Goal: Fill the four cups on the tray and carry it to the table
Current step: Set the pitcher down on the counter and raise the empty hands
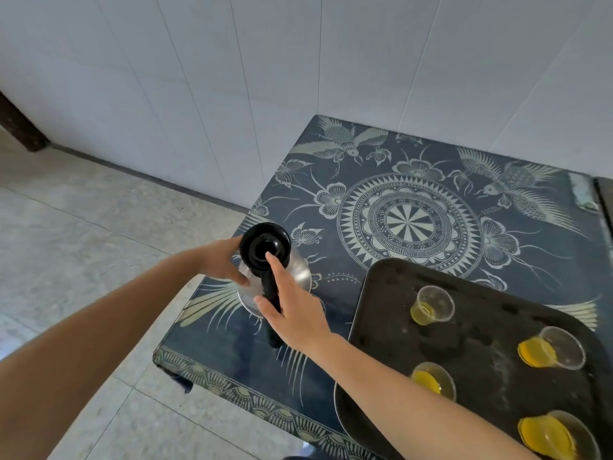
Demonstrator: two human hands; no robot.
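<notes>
A steel jug with a black lid and black handle stands upright on the blue patterned table, near its left edge. My right hand grips the handle, thumb resting on the lid. My left hand holds the jug's body from the left. To the right lies a dark tray carrying several clear plastic cups, among them a far cup, a right cup and a near-left cup; each holds yellow liquid. My right forearm passes over the tray's near-left corner.
A white panelled wall rises behind the table. Pale tiled floor spreads to the left and in front. The table's left and front edges lie close to the jug. A dark edge of another surface shows at the far right.
</notes>
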